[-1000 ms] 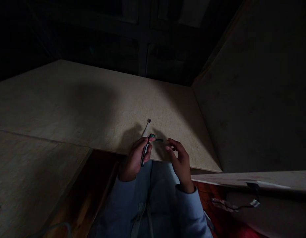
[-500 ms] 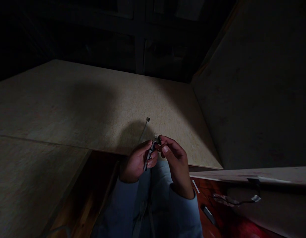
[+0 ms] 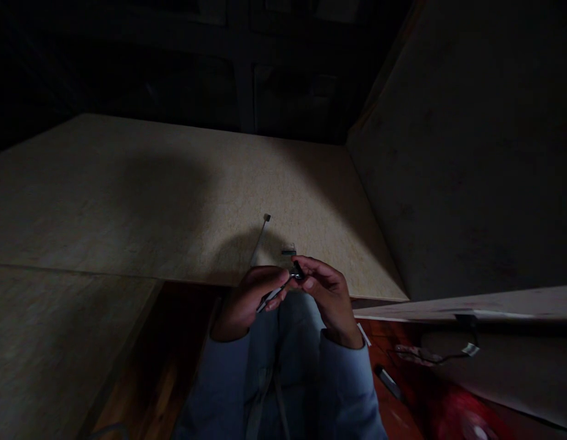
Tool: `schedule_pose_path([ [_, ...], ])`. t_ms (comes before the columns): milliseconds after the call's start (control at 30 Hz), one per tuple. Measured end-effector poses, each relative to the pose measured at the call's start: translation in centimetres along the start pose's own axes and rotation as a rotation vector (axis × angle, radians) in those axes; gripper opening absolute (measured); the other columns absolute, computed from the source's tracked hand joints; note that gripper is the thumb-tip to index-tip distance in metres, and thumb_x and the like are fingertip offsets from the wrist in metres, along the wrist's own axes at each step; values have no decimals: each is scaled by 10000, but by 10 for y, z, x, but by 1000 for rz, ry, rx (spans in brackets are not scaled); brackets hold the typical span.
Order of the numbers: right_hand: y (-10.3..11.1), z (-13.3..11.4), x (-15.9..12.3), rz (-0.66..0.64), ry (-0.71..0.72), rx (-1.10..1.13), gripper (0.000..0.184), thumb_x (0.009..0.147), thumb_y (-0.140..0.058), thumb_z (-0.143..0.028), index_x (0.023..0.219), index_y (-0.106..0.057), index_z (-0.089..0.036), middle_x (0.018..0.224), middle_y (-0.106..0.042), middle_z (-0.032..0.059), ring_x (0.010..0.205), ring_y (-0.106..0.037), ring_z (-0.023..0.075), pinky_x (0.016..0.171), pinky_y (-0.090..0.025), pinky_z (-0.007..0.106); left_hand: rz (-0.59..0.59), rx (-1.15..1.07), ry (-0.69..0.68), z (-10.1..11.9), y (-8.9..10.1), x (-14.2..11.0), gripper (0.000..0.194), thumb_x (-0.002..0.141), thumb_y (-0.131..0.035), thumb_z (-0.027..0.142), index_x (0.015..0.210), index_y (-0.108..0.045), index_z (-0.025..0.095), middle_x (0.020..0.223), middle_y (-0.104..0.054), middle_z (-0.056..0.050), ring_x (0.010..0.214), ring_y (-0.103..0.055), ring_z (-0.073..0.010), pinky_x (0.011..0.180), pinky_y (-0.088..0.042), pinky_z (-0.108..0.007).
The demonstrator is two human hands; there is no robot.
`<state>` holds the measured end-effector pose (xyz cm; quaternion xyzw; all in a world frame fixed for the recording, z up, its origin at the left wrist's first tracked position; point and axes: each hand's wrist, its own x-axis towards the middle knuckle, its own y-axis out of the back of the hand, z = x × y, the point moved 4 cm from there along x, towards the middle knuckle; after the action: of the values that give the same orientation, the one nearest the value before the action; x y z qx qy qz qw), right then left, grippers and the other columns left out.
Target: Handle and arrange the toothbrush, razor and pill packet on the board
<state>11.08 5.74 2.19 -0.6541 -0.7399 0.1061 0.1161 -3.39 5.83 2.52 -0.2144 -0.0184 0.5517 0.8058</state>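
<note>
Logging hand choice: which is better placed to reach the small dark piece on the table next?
Likely the right hand: its fingertips look nearest that dark piece, though pinching the tool's head; the left hand grips its handle.

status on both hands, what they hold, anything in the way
Left hand gripping razor handle. Right hand pinching black razor head. Thin dark-tipped stick and small dark-edged piece on tabletop beyond, neither between hands.

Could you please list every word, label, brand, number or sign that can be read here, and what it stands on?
There is no readable text.
White tag on the dark cable: any print is too small and blurred to read.
Held razor-like tool: no legible marking.
</note>
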Motion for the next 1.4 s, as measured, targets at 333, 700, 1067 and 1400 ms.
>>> schedule_pose_path([
  [333,4,0,-2,-11,25,3,468,729,-816,-580,1096,-779,-292,929,-745,34,780,-659,182,726,-551,327,79,8,-16,6,-1,-4,418,780,-708,539,651,-704,142,473,-486,18,408,-378,-74,434,-223,-249],
  [700,14,-2,1,152,61,35,436,728,-841,-473,1101,-766,-259,796,-664,-3,663,-540,128,630,-475,271,379,53,-143,12,7,-5,437,817,-698,552,1001,-740,158,708,-568,13,500,-412,-58,465,-299,-219],
  [1067,42,2,5,482,33,125,442,679,-866,-343,1080,-729,-218,756,-638,-42,607,-540,86,598,-453,232,690,627,-351,-24,37,19,293,843,-660,323,1066,-751,156,901,-736,-74,790,-675,-176,743,-535,-294],
  [1400,47,1,4,483,14,142,426,689,-856,-318,1080,-723,-215,767,-661,-39,624,-569,84,621,-461,233,791,1048,-281,-40,31,34,190,880,-652,251,1012,-764,171,960,-775,-108,895,-727,-243,845,-564,-366],
])
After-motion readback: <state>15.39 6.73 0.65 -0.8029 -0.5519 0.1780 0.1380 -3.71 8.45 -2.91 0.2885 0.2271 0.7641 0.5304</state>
